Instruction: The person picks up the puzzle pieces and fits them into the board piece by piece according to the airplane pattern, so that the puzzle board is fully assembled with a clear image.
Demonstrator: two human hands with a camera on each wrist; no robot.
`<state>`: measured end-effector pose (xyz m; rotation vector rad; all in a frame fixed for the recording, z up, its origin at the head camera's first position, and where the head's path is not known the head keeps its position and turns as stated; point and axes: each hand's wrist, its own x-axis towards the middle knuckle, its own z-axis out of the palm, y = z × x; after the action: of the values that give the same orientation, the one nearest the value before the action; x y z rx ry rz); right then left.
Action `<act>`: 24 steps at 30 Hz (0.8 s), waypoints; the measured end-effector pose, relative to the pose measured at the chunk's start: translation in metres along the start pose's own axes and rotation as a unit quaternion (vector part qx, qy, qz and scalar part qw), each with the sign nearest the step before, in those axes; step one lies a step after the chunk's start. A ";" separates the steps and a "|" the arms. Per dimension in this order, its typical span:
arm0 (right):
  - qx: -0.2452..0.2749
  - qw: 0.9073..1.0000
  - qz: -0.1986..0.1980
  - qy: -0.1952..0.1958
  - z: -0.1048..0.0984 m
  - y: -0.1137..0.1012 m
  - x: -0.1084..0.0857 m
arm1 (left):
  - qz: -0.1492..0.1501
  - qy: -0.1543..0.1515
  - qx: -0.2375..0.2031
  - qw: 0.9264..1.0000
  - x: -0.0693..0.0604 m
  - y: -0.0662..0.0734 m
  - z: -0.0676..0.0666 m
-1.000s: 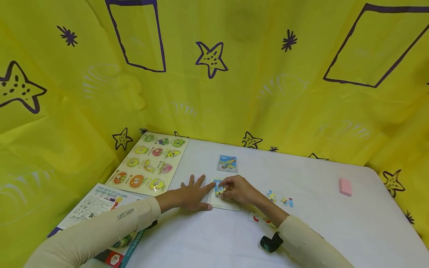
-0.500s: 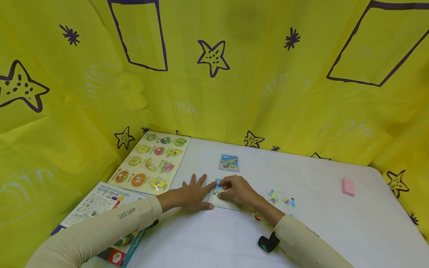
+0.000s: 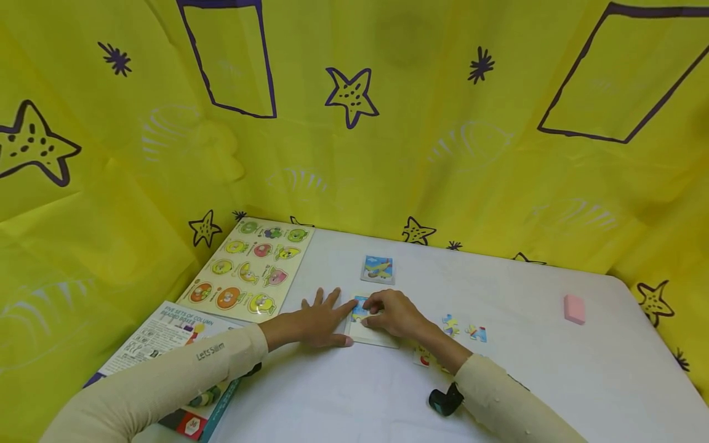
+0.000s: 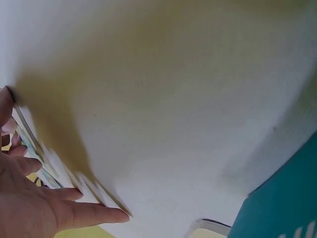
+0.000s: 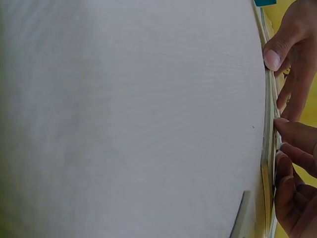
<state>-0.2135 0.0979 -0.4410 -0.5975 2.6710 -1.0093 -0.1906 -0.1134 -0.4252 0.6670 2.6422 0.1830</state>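
Note:
A small pale puzzle tray (image 3: 372, 336) lies mid-table, with blue jigsaw pieces (image 3: 359, 306) in its upper left part. My left hand (image 3: 320, 321) lies spread beside it, the index fingertip and thumb touching its left edge. Over the tray is my right hand (image 3: 394, 315), thumb and index finger bent together at a puzzle piece, which they mostly hide. In the right wrist view the tray (image 5: 270, 144) shows edge-on beneath both hands. Behind it lies a picture card of a yellow plane (image 3: 378, 269). Loose jigsaw pieces (image 3: 476, 333) are scattered right of the right hand.
At the left lie a fruit picture board (image 3: 249, 267) and a boxed bead set (image 3: 160, 344). A pink block (image 3: 574, 309) sits far right. A small dark object (image 3: 445, 402) is near the right sleeve. A yellow printed curtain (image 3: 354, 166) surrounds the white table.
The right hand has brought its puzzle piece down against the blue pieces in the tray and its fingers have drawn closer to it. The left hand stays in place.

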 end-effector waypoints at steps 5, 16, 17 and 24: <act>0.001 1.000 -0.003 -0.001 0.000 0.000 0.000 | 0.023 0.004 -0.009 1.000 -0.004 -0.001 0.002; -0.006 1.000 -0.001 0.000 0.000 -0.001 0.000 | 0.031 -0.006 0.004 0.999 -0.012 0.001 0.003; -0.006 1.000 0.000 -0.001 -0.001 -0.001 0.000 | 0.031 -0.006 0.004 0.999 -0.012 0.001 0.003; -0.004 1.000 -0.003 -0.003 -0.001 -0.001 0.001 | 0.029 -0.004 0.005 1.000 -0.012 0.001 0.005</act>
<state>-0.2142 0.0970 -0.4397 -0.6109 2.6700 -0.9969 -0.1787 -0.1183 -0.4254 0.7472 2.6187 0.1820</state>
